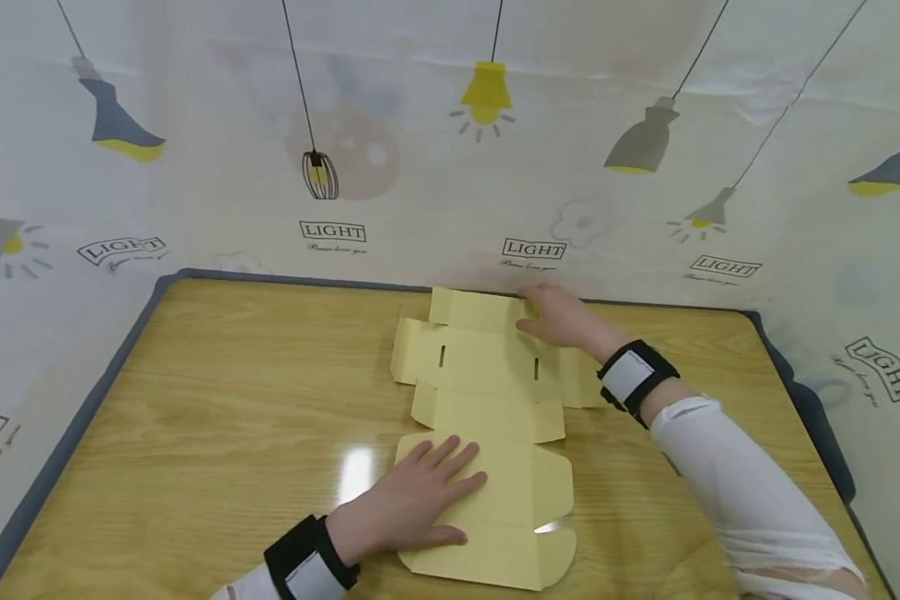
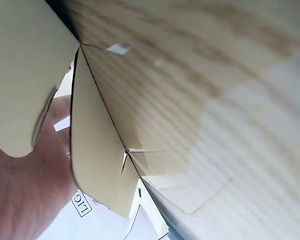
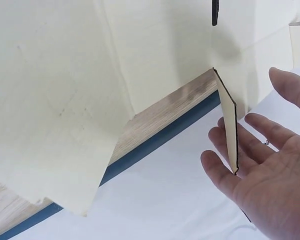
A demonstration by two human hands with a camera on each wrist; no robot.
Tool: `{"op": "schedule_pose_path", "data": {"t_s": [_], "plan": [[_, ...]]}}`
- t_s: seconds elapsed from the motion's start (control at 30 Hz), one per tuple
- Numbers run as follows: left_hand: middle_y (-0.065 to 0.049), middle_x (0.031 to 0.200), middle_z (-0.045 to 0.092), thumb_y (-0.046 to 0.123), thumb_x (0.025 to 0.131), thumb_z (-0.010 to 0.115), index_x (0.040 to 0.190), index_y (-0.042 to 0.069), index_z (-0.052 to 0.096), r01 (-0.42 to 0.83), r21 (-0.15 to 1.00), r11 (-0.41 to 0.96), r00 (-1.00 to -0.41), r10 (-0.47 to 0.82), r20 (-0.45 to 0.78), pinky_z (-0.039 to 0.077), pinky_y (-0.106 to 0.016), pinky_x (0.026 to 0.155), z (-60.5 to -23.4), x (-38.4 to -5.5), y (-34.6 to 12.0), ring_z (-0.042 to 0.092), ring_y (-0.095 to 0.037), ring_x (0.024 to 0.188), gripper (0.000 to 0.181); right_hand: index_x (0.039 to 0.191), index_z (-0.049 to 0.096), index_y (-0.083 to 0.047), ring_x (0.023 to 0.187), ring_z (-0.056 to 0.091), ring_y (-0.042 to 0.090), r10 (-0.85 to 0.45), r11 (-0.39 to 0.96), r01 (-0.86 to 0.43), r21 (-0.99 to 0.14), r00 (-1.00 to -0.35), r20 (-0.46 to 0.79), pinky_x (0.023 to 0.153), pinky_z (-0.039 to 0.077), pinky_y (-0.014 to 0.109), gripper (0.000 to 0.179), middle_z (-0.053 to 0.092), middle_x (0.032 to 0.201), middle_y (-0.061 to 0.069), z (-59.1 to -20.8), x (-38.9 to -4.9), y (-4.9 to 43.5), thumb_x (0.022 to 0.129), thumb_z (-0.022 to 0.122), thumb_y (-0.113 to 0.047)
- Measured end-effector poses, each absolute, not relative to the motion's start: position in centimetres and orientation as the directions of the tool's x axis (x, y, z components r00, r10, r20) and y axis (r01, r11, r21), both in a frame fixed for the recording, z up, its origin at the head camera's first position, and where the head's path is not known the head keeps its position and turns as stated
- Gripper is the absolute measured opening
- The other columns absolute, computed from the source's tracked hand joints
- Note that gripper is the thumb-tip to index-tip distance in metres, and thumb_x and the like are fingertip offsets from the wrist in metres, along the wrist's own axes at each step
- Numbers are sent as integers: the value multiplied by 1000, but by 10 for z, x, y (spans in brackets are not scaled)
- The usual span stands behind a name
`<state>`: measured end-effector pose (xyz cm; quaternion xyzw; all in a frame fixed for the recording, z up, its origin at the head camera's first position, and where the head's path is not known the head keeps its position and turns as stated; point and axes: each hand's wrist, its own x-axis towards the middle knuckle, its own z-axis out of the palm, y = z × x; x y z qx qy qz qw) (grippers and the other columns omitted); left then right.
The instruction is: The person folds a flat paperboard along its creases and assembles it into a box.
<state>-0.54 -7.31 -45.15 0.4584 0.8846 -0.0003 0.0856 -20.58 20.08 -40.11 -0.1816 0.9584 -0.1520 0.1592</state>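
Observation:
A pale yellow die-cut cardboard box blank (image 1: 487, 354) lies unfolded, with side flaps and two narrow slots. My left hand (image 1: 412, 500) rests on its near panel, fingers spread and straight. Low in the left wrist view, a flap (image 2: 97, 135) tilts up off the wood beside that hand (image 2: 30, 195). At the blank's far right corner is my right hand (image 1: 562, 317), its fingers extended past the far edge. The right wrist view has a small raised flap (image 3: 230, 125) against the fingers of this hand (image 3: 270, 175), which stay extended.
The wood-grain table (image 1: 255, 400) has a dark blue-grey border (image 1: 97, 400). Directly behind it hangs a pale cloth (image 1: 420, 100) printed with lamps and the word LIGHT. Bare tabletop shows left and right of the blank.

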Motion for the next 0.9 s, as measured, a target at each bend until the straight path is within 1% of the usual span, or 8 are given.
{"op": "schedule_pose_path", "data": {"t_s": [0.13, 0.3, 0.43, 0.53, 0.57, 0.77, 0.9], "plan": [[-7, 170, 41, 63, 96, 65, 157, 25, 49, 792, 121, 599, -575, 798, -181, 46, -52, 122, -450, -5, -73, 42, -32, 156, 73, 151, 48, 8, 141, 54, 48, -408, 883, -318, -344, -884, -229, 122, 44, 58, 57, 58, 149, 30, -403, -205, 195, 102, 65, -17], [-8, 171, 39, 59, 95, 68, 157, 24, 49, 777, 176, 605, -576, 795, -192, 46, -55, 122, -449, -8, -72, 40, -33, 158, 74, 146, 55, 7, 140, 56, 45, -354, 909, -285, -304, -913, -203, 121, 46, 56, 48, 60, 148, 28, -402, -206, 195, 103, 63, -15], [-9, 172, 38, 59, 95, 69, 158, 24, 48, 769, 205, 606, -571, 795, -206, 45, -56, 123, -449, -11, -68, 38, -33, 159, 75, 140, 61, 6, 131, 64, 43, -339, 909, -273, -313, -924, -177, 113, 53, 56, 41, 64, 143, 27, -395, -203, 202, 104, 63, -14], [-9, 172, 38, 57, 94, 70, 157, 23, 49, 761, 221, 609, -572, 792, -214, 44, -57, 123, -448, -12, -66, 38, -34, 159, 75, 134, 65, 5, 118, 70, 40, -341, 904, -279, -325, -927, -153, 104, 58, 54, 36, 69, 137, 26, -388, -197, 204, 104, 64, -14], [-9, 172, 38, 57, 94, 71, 157, 23, 49, 758, 229, 611, -572, 791, -217, 44, -57, 123, -448, -12, -66, 38, -34, 159, 74, 133, 66, 4, 116, 70, 39, -341, 901, -280, -333, -929, -143, 102, 58, 54, 35, 70, 135, 25, -386, -194, 204, 103, 65, -14], [-11, 172, 37, 48, 92, 77, 156, 21, 50, 708, 306, 636, -582, 771, -257, 42, -63, 122, -441, -14, -65, 37, -36, 159, 75, 128, 69, 3, 115, 72, 39, -362, 871, -316, -376, -930, -58, 99, 60, 53, 28, 73, 129, 24, -374, -177, 204, 104, 64, -11], [-10, 173, 35, 44, 90, 80, 156, 21, 50, 681, 329, 654, -580, 756, -303, 41, -65, 123, -437, -16, -63, 35, -36, 160, 76, 128, 69, 1, 106, 75, 35, -373, 861, -343, -376, -928, -9, 92, 61, 51, 27, 75, 126, 22, -365, -161, 204, 105, 63, -12]]}}
